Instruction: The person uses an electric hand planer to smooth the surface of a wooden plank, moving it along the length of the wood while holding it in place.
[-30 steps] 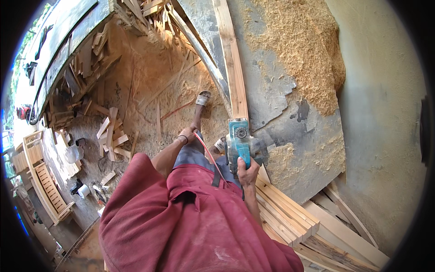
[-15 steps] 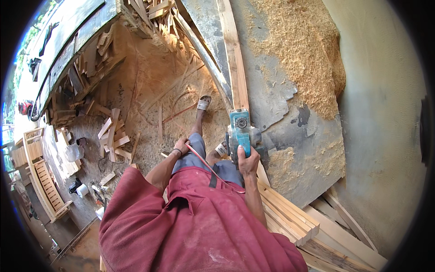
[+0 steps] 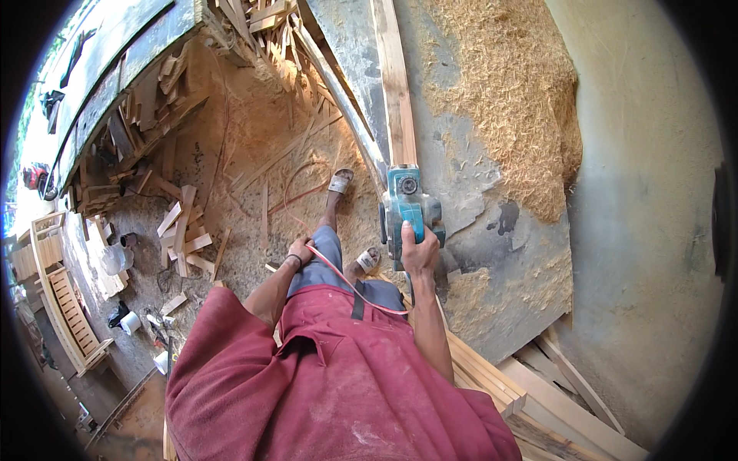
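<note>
A teal electric planer (image 3: 405, 206) rests on a long wooden board (image 3: 397, 100), and my right hand (image 3: 420, 253) is wrapped round its rear handle. The board runs lengthwise away from me over a grey worktop (image 3: 507, 265); the planer hides part of it. By my left thigh, my left hand (image 3: 300, 249) is closed around a red power cord (image 3: 338, 270). From there the cord loops across my waist toward my right forearm.
Wood shavings (image 3: 515, 100) are heaped on the worktop, beside a wall (image 3: 638, 192). Cut strips (image 3: 480, 373) lie stacked at my near right. Offcuts (image 3: 184, 230) and cord litter the floor on the left, near a slatted wooden bench (image 3: 69, 303).
My right hand has pushed the planer a short way forward along the board. The cord's loop at my waist hangs a little differently. My left hand still grips the cord.
</note>
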Motion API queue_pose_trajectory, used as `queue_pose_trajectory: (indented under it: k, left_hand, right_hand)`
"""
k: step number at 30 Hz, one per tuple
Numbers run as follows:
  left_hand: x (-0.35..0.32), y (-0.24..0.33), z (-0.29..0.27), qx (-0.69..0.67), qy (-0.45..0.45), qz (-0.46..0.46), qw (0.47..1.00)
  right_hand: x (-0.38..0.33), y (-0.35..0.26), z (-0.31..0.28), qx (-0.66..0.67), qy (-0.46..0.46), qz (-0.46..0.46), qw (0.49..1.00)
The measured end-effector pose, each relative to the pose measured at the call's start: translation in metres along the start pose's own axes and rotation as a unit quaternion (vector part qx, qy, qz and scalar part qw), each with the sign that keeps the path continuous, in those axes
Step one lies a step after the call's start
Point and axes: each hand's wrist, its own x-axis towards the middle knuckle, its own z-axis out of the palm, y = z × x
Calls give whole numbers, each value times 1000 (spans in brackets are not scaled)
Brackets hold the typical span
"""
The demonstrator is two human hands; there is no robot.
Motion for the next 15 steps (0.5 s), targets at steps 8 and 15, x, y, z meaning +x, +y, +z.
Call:
queue_pose_trajectory:
  k: [8,15]
  left_hand:
    - [15,9,-13,-11,9,-12,1000]
    - [26,27,-31,-19,14,-37,999]
  right_hand:
    - [70,-36,17,15,-6,-13,1000]
    - [158,-72,47,23,30,-59,998]
